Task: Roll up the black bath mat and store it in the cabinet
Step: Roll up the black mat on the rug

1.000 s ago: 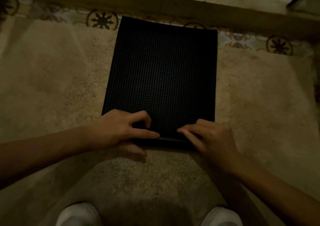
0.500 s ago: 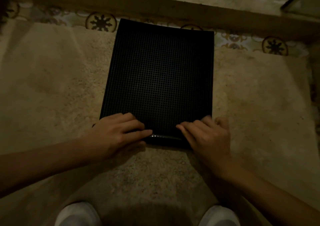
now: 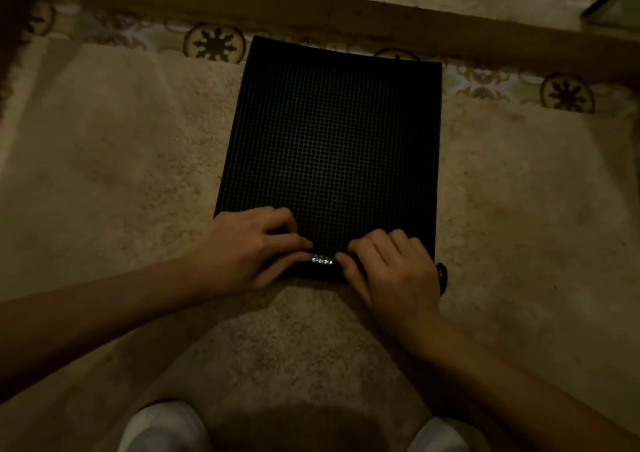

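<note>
The black bath mat (image 3: 332,139), a rubber grid of small holes, lies flat on a beige shaggy rug. Its near edge is curled over into a small roll, whose end sticks out by my right wrist. My left hand (image 3: 249,247) grips the left part of that rolled edge, fingers bent over it. On the right part, my right hand (image 3: 391,268) curls its fingers over the roll. A short shiny patch of the roll shows between the two hands. No cabinet is in view.
The beige rug (image 3: 121,174) spreads under and around the mat. Patterned floor tiles (image 3: 214,42) and a wooden threshold strip (image 3: 346,8) run along the far side. A glass panel corner (image 3: 620,4) sits at the top right. My white shoes (image 3: 162,427) show at the bottom.
The mat's near edge has been lifted and turned over into a small roll. Both hands have shifted slightly forward with it, and the roll's end now shows by my right wrist.
</note>
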### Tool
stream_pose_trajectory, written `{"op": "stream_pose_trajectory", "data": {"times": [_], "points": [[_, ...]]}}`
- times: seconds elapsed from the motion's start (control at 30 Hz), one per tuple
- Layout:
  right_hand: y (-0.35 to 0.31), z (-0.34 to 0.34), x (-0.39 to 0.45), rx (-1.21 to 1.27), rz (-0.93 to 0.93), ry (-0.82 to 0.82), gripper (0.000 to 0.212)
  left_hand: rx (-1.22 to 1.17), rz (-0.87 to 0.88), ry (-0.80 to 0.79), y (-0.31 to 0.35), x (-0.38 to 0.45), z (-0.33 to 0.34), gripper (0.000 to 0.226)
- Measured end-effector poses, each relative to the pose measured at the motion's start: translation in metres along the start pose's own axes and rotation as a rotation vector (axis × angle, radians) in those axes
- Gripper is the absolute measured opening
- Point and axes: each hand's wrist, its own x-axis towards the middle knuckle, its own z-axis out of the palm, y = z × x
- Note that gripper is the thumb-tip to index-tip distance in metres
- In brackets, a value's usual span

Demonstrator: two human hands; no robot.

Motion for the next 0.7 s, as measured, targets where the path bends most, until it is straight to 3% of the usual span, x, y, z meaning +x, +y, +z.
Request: {"op": "stream_pose_trajectory", "data": {"times": [0.13, 0.37, 0.47, 0.7], "points": [[0.006, 0.002, 0.014, -0.012, 0.029, 0.023, 0.037, 0.218, -0.081, 0.077, 0.017, 0.001, 0.009, 0.032], [0.011, -0.002, 0.033, -0.047, 0.117, -0.038, 0.042, 0.374, -0.207, 0.029, 0.026, 0.013, 0.020, 0.047], [0.014, -0.005, 0.042, -0.008, 0.206, -0.059, 0.044, 0.376, -0.186, 0.024, 0.016, 0.025, 0.016, 0.043], [-0.001, 0.007, 0.036, -0.131, 0.169, -0.012, 0.039, 0.320, -0.152, 0.057, 0.004, 0.041, 0.014, 0.034]]}}
